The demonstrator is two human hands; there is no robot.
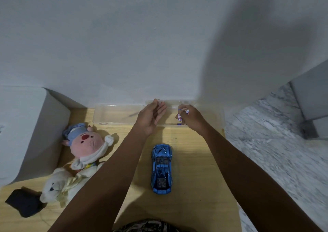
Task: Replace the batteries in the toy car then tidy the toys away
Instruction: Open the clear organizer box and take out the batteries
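A blue toy car (161,168) lies on the wooden table (195,160), its nose pointing toward the wall. Beyond it, at the wall, stands a clear plastic box (209,114). My right hand (190,118) hovers over this box and pinches small white batteries (180,115) with blue and red print. Another small blue item (179,124) lies in the box just below them. My left hand (152,116) floats open, palm toward the right, at the box's left end. A pink plush (87,143) and a white plush (56,185) lie at the left.
The clear lid (113,114) lies flat left of the box, against the wall. A white bin-like object (26,134) stands at the far left. A black cloth (24,202) rests near the table's front left. Marble floor (275,143) lies past the table's right edge.
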